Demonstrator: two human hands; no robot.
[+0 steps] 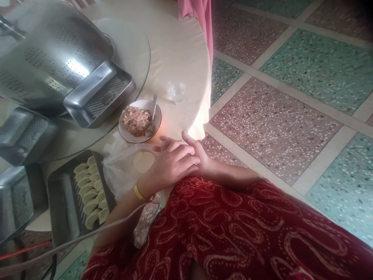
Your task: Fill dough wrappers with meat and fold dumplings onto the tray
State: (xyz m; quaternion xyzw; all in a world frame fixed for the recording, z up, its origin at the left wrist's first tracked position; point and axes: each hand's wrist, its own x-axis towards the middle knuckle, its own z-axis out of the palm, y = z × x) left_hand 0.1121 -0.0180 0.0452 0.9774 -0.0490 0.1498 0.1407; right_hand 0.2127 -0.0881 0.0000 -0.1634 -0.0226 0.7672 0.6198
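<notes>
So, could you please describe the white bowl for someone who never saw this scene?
On the pale round table, find the big perforated metal vessel. Between it and the person's left hand sits a dark-rimmed bowl; unlike the metal trays nearby, it holds pinkish mince and a spoon.

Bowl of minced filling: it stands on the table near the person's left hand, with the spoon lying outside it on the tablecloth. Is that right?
Not quite: the head view shows the spoon inside the bowl of minced filling, its handle over the rim. The bowl does stand on the table near the left hand.
</notes>
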